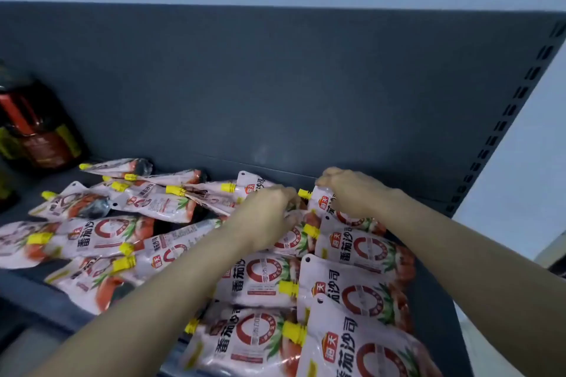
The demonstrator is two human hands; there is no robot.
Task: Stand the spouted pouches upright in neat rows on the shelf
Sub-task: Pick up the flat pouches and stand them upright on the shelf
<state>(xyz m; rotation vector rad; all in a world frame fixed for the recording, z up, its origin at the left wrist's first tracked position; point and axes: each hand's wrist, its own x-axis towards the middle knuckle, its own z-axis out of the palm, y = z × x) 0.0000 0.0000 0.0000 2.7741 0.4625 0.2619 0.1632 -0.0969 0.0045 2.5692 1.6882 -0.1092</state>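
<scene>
At the back right of the shelf, the right hand pinches the top edge of the back pouch with curled fingers and thumb. That pouch sits just before the dark grey back panel, its yellow cap pointing left. The left hand is beside it, knuckles up and fingers curled down next to the cap; I cannot tell whether they grip anything, as the fingertips are hidden. In front of the held pouch, more spouted pouches overlap in a line running toward the shelf's front edge, crowding against it and against each other. To the left, a loose heap of pouches lies flat at mixed angles, some upside down, reaching under the left forearm and filling most of the shelf floor. Dark bottles with red labels stand at the far left against the panel. A slotted upright bounds the shelf on the right.
</scene>
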